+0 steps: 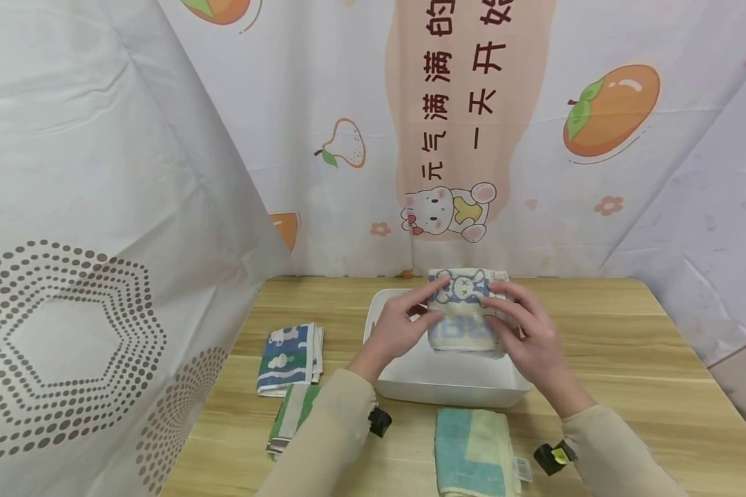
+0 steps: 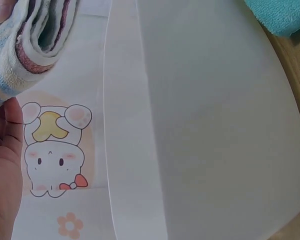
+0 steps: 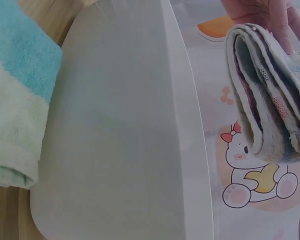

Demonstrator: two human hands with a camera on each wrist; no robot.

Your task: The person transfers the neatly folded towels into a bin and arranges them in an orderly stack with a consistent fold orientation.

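Note:
A folded cream and blue towel (image 1: 463, 324) with a bear picture hangs above a white plastic box (image 1: 447, 393), held between both hands. My left hand (image 1: 404, 326) grips its left edge, and my right hand (image 1: 530, 338) grips the right edge with fingers across the front. From the side, the towel (image 3: 270, 100) shows several stacked layers with dark red and grey inside. Part of the box's inside is hidden behind the towel; a small dark red patch shows near its left rim.
Left of the box lie a folded blue and white towel (image 1: 286, 359) and a green striped towel (image 1: 291, 414), partly covered by the left sleeve. A teal and pale yellow towel (image 1: 472, 449) lies in front of the box. A printed curtain (image 1: 348, 207) hangs behind the wooden table (image 1: 628, 359).

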